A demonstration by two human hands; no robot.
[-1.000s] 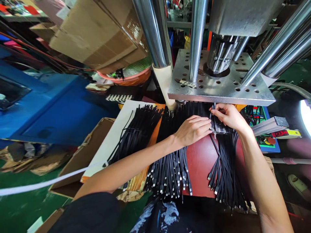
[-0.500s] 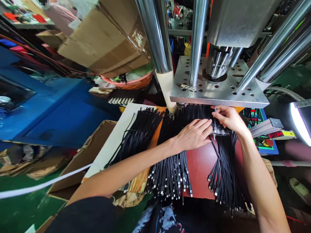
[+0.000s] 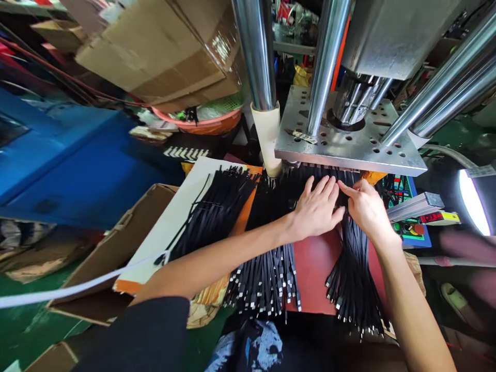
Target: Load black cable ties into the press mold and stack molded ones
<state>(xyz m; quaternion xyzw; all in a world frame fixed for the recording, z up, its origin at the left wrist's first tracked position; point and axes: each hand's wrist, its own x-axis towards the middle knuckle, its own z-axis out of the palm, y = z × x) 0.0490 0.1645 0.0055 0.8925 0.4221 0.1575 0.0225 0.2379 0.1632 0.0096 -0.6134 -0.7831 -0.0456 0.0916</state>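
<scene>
My left hand (image 3: 318, 209) lies flat with fingers spread on the black flat cables just under the edge of the steel press plate (image 3: 349, 150). Beside it, my right hand (image 3: 366, 206) presses its fingers on the top of the right cable bundle (image 3: 354, 279), which hangs down over the red work surface (image 3: 313, 263). The two hands touch each other at the fingertips. The metal fixture under them is hidden. A middle bundle of black cables with metal plug ends (image 3: 267, 274) lies below my left wrist. A third bundle (image 3: 217, 212) lies to the left on a white board.
Chrome guide columns (image 3: 256, 51) rise from the press. A cardboard box (image 3: 163, 51) sits at the upper left above an orange basket (image 3: 205, 124). An open carton (image 3: 127, 232) stands left of the bench. A control panel (image 3: 411, 227) and a bright lamp (image 3: 473, 201) are at right.
Both hands slid forward under the press plate edge. The right hand's pinch on a cable end gave way to fingers laid flat, and the metal fixture went out of sight.
</scene>
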